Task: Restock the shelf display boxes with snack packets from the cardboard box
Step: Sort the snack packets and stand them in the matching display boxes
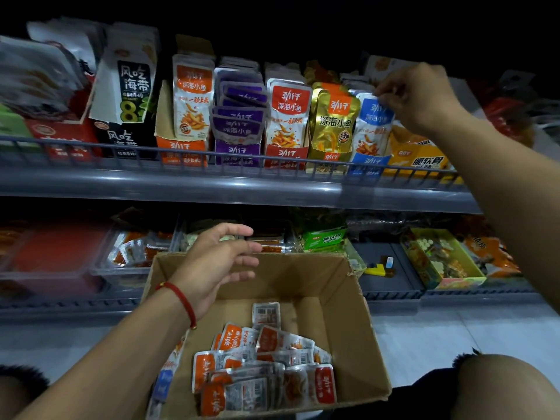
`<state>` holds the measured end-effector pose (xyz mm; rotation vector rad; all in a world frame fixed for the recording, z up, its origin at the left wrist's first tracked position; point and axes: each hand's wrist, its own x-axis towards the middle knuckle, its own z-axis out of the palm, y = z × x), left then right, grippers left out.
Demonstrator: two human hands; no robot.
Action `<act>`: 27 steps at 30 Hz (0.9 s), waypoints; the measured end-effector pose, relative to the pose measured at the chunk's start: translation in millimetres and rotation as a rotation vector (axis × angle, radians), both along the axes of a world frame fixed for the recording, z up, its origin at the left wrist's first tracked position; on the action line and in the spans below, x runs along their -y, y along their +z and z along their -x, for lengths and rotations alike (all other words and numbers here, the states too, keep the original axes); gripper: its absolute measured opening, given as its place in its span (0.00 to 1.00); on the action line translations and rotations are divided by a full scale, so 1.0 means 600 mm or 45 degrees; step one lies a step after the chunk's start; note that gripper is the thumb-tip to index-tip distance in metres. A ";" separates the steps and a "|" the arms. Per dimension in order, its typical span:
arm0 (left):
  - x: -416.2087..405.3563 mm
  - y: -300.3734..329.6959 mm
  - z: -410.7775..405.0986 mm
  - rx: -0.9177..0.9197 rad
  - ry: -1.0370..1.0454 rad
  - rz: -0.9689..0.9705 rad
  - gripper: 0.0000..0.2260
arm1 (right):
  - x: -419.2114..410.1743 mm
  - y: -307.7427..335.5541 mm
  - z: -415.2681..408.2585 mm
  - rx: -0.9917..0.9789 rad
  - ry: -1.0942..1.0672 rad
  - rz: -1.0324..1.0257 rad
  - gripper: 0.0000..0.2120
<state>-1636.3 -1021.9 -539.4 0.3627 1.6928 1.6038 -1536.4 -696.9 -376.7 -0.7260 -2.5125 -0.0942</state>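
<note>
Grey wire-fronted shelf [181,180] above pale tiled floor [439,338], dim aisle

1. Display boxes [285,156] stand side by side on the upper shelf [212,183]
2. Cardboard box [348,313] sits before the lower shelf [394,294], packets [263,374] in its near end

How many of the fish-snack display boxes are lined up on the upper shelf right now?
5, side by side: orange box, purple box, red box, gold box, blue box, where the right hand pinches packets.
</note>
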 end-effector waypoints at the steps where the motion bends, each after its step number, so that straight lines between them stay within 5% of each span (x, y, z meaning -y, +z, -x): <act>1: 0.000 0.000 -0.001 -0.002 0.000 0.001 0.10 | -0.002 -0.001 -0.001 -0.008 0.001 -0.006 0.12; 13: 0.002 -0.007 0.002 -0.041 0.004 0.124 0.09 | 0.010 -0.016 -0.022 -0.242 0.067 -0.147 0.13; 17: 0.011 -0.024 0.015 0.144 -0.027 0.201 0.09 | 0.091 -0.076 -0.051 -0.368 0.302 -0.136 0.13; 22: 0.019 -0.076 0.023 -0.061 -0.071 0.420 0.07 | 0.196 -0.232 -0.085 -0.063 0.542 0.099 0.11; 27: 0.022 -0.173 0.052 -0.731 -0.505 1.043 0.08 | 0.241 -0.328 -0.086 0.630 0.732 0.290 0.12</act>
